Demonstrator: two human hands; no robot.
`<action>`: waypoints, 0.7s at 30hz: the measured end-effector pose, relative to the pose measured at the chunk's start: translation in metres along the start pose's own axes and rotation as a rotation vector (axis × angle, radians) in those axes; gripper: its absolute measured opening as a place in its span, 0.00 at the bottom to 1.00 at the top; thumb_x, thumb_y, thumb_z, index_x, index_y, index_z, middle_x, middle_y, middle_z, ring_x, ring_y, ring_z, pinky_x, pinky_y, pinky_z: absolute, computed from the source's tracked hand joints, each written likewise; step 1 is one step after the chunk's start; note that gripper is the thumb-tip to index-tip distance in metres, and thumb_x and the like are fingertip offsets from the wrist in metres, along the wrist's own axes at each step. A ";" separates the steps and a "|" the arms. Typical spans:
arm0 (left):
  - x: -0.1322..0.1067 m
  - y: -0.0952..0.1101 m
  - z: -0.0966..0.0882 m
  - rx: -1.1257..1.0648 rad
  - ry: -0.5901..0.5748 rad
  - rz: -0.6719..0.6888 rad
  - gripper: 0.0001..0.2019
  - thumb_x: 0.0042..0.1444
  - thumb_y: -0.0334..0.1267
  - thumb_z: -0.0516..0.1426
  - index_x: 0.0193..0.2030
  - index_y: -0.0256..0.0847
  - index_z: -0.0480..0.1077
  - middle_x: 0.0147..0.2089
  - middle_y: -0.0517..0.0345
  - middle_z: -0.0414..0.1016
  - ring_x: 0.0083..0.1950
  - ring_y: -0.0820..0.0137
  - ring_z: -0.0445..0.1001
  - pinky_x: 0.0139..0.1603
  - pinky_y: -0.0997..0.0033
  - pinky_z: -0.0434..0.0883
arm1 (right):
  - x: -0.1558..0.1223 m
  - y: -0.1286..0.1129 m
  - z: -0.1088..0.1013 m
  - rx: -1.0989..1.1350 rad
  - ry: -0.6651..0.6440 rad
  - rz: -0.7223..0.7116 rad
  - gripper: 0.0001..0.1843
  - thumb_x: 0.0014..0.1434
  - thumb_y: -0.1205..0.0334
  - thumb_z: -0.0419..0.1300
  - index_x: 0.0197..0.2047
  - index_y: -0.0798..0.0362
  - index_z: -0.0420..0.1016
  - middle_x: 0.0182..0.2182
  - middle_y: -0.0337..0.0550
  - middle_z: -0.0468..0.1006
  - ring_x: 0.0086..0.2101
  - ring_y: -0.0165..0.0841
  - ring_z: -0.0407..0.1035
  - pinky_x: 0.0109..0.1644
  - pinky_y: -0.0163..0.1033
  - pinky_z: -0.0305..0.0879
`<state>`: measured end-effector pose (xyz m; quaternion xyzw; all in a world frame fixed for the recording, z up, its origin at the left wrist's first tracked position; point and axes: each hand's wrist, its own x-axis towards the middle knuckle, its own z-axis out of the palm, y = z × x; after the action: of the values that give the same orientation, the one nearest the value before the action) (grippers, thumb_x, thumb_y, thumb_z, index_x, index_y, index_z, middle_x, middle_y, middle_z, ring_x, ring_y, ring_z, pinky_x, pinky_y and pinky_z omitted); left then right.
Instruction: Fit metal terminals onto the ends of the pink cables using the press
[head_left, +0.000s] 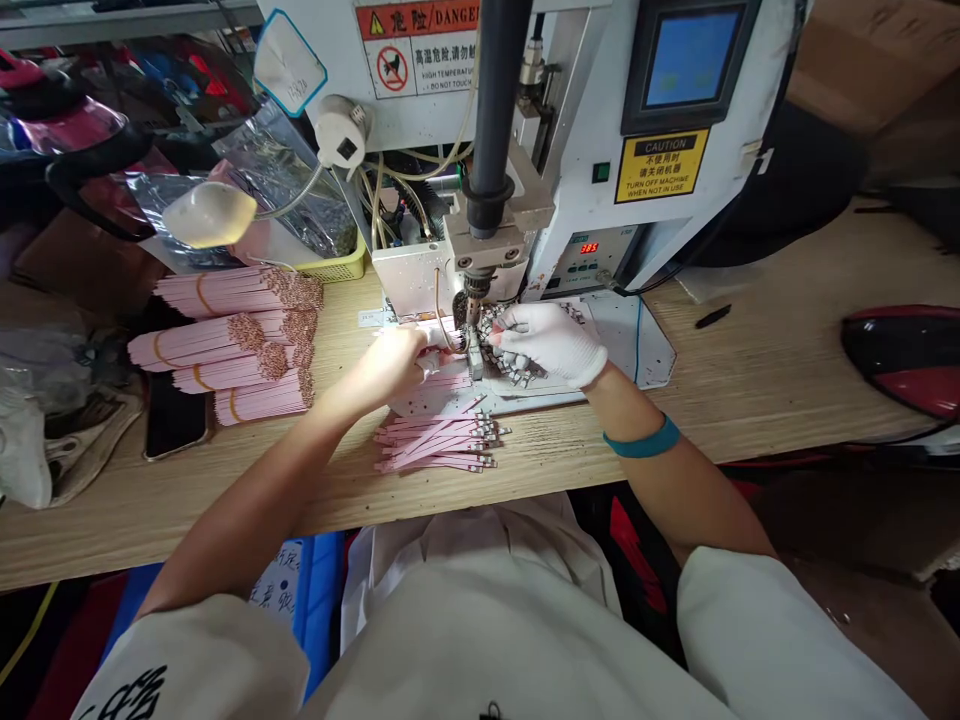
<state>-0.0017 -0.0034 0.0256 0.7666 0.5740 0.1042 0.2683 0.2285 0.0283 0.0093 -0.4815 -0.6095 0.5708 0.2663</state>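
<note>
My left hand [396, 360] is bare and closed around a pink strip [436, 332], holding it level under the press head [474, 290] of the white machine [570, 120]. My right hand [551, 340] wears a white glove and pinches at small metal clips [517, 372] lying just right of the press head; the exact piece in its fingers is too small to make out. A loose pile of pink strips with metal ends [442, 440] lies on the wooden bench [750, 380] in front of both hands.
Bundles of pink strips bound with bands [225, 340] are stacked at the left. A phone [174, 418] lies beside them. A yellow basket [337, 266] and plastic bags sit behind. A black pen [712, 316] and a red-and-black object [907, 355] lie at the right.
</note>
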 end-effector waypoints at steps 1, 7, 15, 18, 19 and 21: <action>0.000 -0.001 -0.002 -0.042 0.003 0.001 0.07 0.47 0.32 0.54 0.25 0.37 0.72 0.28 0.54 0.73 0.28 0.70 0.66 0.32 0.72 0.61 | 0.000 0.000 0.001 0.068 -0.024 0.039 0.02 0.55 0.68 0.64 0.34 0.56 0.74 0.19 0.36 0.71 0.18 0.26 0.63 0.18 0.30 0.56; 0.002 -0.008 -0.002 -0.494 -0.103 -0.010 0.12 0.51 0.43 0.59 0.33 0.35 0.75 0.33 0.56 0.76 0.33 0.70 0.69 0.37 0.72 0.65 | 0.003 0.003 0.007 0.265 -0.096 0.114 0.05 0.54 0.73 0.63 0.36 0.58 0.75 0.20 0.38 0.73 0.18 0.24 0.63 0.16 0.28 0.56; 0.009 -0.014 0.012 -0.658 -0.130 -0.032 0.12 0.46 0.43 0.64 0.32 0.35 0.75 0.33 0.58 0.76 0.35 0.70 0.70 0.39 0.72 0.65 | 0.003 -0.010 0.014 0.217 -0.082 0.098 0.07 0.54 0.75 0.62 0.34 0.56 0.71 0.18 0.34 0.71 0.14 0.22 0.59 0.12 0.27 0.53; 0.011 -0.017 0.016 -0.632 -0.121 -0.037 0.12 0.46 0.43 0.62 0.31 0.35 0.75 0.32 0.58 0.75 0.33 0.70 0.69 0.36 0.72 0.64 | 0.002 -0.014 0.015 0.224 -0.071 0.114 0.08 0.54 0.76 0.63 0.34 0.56 0.70 0.19 0.34 0.70 0.15 0.22 0.59 0.13 0.27 0.54; 0.011 -0.017 0.016 -0.630 -0.122 -0.036 0.11 0.46 0.43 0.62 0.31 0.35 0.75 0.32 0.58 0.75 0.33 0.70 0.69 0.36 0.72 0.64 | 0.002 -0.015 0.015 0.220 -0.075 0.113 0.08 0.53 0.76 0.63 0.34 0.56 0.70 0.19 0.33 0.70 0.15 0.21 0.59 0.13 0.27 0.54; 0.011 -0.017 0.016 -0.629 -0.125 -0.030 0.11 0.47 0.42 0.62 0.32 0.35 0.75 0.33 0.58 0.75 0.34 0.70 0.69 0.36 0.72 0.64 | 0.002 -0.014 0.016 0.210 -0.079 0.099 0.07 0.53 0.75 0.63 0.33 0.55 0.70 0.19 0.33 0.69 0.15 0.21 0.59 0.13 0.27 0.54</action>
<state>-0.0048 0.0054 0.0018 0.6426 0.5072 0.2252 0.5283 0.2099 0.0250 0.0186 -0.4575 -0.5320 0.6624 0.2623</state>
